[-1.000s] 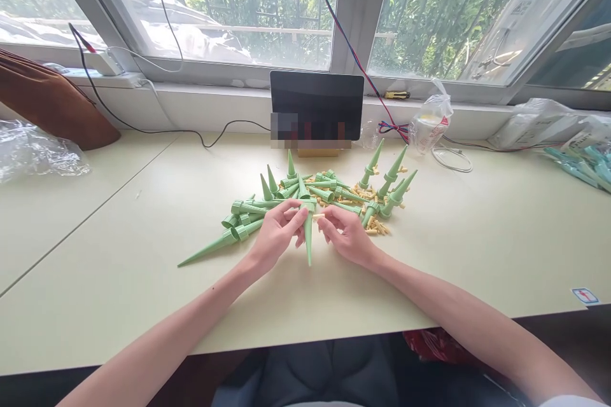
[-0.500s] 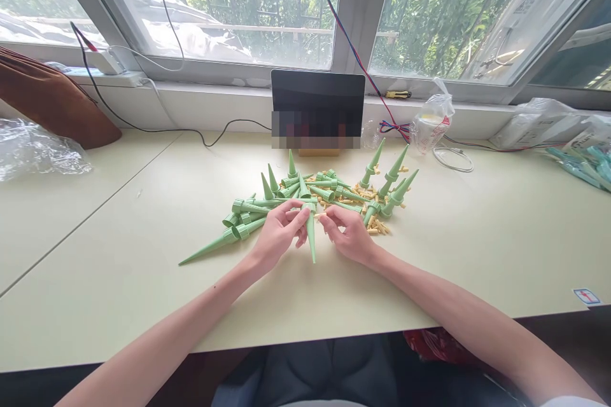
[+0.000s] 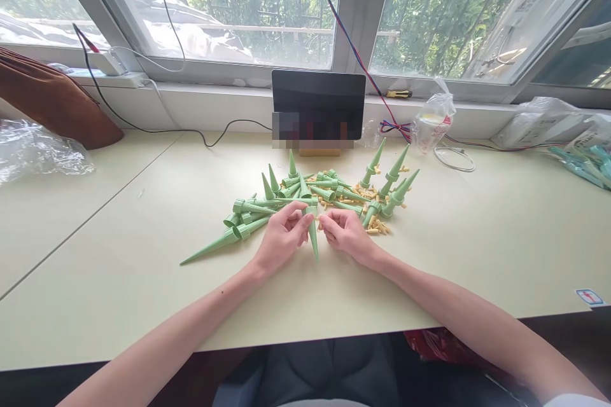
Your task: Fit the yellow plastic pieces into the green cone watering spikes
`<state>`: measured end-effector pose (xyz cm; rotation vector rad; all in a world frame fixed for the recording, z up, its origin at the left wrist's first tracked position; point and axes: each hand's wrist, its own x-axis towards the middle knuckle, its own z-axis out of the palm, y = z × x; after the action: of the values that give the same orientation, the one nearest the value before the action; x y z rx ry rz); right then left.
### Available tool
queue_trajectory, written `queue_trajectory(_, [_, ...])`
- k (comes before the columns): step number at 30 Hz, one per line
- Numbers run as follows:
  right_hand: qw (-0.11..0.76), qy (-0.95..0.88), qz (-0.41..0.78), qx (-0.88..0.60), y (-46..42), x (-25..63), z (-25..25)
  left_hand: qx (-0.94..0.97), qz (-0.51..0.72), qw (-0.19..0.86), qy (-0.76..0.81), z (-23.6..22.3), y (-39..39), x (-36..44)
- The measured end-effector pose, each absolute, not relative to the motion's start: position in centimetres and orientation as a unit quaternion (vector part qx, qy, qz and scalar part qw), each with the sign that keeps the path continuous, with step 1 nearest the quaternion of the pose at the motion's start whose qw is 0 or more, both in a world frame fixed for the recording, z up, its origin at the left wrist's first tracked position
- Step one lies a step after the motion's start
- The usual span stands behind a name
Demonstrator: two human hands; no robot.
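My left hand (image 3: 281,238) pinches the wide end of a green plastic cone spike (image 3: 313,238) whose tip points down toward me. My right hand (image 3: 346,234) is closed just to its right, fingertips pinched on a small yellow piece (image 3: 321,218) next to the spike's top. Both hands hover above the pale green table (image 3: 143,254), just in front of a pile of green spikes (image 3: 286,194). Several small yellow pieces (image 3: 377,226) lie scattered among them. A long chain of joined spikes (image 3: 217,243) lies to the left of my left hand.
A dark tablet (image 3: 318,105) stands against the window sill behind the pile. A brown bag (image 3: 52,98) and clear plastic wrap (image 3: 33,152) lie far left. Plastic bags (image 3: 432,121) and blue-green parts (image 3: 582,165) sit at the right. Cables (image 3: 157,130) run along the sill.
Both hands with the spike have shifted slightly toward me. The right fingers have curled tighter near the spike's top.
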<state>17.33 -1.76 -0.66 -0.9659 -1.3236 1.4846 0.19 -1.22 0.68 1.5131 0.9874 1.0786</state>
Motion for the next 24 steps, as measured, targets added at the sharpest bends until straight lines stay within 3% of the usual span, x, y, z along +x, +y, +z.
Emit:
queue_trajectory(5, [0.434,-0.484,0.654,-0.387,-1.82,17.20,-0.06,0.642,0.451,0.461,0.414,0.33,-1.23,0.16])
queue_trajectory(13, [0.475,-0.509,0.614,-0.373,-1.72,17.08,-0.40,0.630,0.440,0.506,0.392,0.88,-0.99,0.22])
queue_trajectory(24, [0.494,-0.630,0.498,-0.333,-2.24,17.38,-0.30,0.486,0.397,0.699,0.341,0.93,-0.57,0.03])
